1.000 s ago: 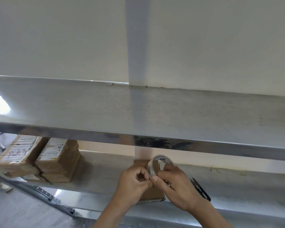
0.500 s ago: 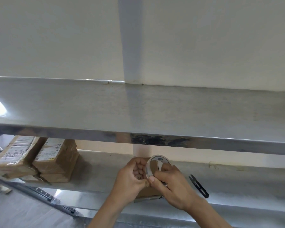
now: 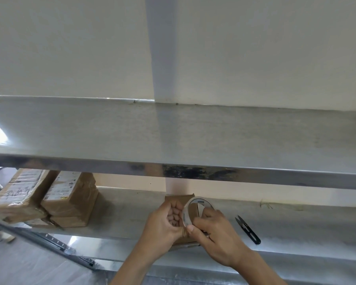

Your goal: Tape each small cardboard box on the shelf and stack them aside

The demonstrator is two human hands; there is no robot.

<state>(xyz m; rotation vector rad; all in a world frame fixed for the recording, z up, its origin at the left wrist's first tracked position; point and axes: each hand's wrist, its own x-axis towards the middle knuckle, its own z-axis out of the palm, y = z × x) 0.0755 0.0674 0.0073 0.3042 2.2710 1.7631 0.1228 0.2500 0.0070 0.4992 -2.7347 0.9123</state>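
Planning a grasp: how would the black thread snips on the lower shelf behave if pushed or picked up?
The thread snips lie flat on smooth steel shelf, so they would probably slide, not roll. They look thin and low, likely light but awkward to pinch. The pointed tips probably warrant care.

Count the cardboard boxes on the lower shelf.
At least 5: one box under the hands, mid-shelf; four stacked at the left: two on top, two beneath. More may be hidden beyond the frame's edge.

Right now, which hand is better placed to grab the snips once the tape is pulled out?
Right hand: the black snips lie on the shelf just to its right, while the left hand is farther, across the tape roll.
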